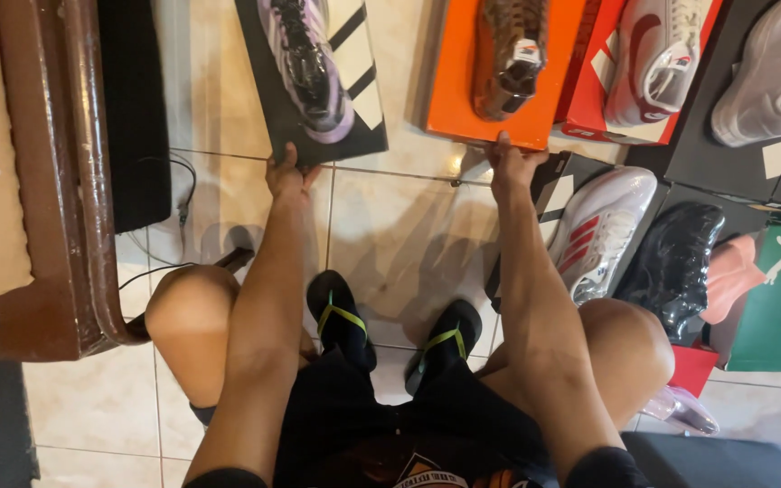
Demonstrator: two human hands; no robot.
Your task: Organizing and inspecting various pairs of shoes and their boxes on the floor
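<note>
The left hand (287, 176) grips the near edge of a black shoebox (318, 117) with white stripes, fingers curled over its rim; a glossy purple shoe (309, 63) lies on top. The right hand (510, 163) touches the near edge of an orange shoebox (472, 81) carrying a brown mottled shoe (510, 54); whether its fingers pinch cannot be told. Both boxes rest on pale, shiny floor tiles (399, 244), bare tile open between them and the black flip-flops (390, 330)

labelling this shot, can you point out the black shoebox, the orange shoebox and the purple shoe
black shoebox (293, 136), head view, bare lid near the left hand (287, 176)
orange shoebox (456, 81), head view, bare left part of the lid
purple shoe (311, 68), head view, laces at mid-shoe
</note>
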